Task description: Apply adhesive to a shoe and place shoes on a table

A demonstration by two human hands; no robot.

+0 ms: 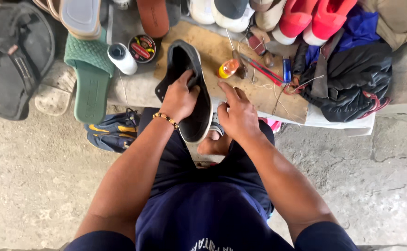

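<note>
With our left hand (179,98) gripping the black shoe (188,93) over our knees at the board's (213,51) edge and our right hand (237,114) empty beside it, fingers loose, a slip could knock over the small orange bottle (228,68).

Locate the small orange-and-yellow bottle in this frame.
In the head view, the small orange-and-yellow bottle lies on the brown cardboard sheet, just right of the black slip-on shoe and just above the right hand.

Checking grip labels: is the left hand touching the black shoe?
Touching. The head view shows the left hand gripping the black shoe, fingers curled over its opening edge.
</note>
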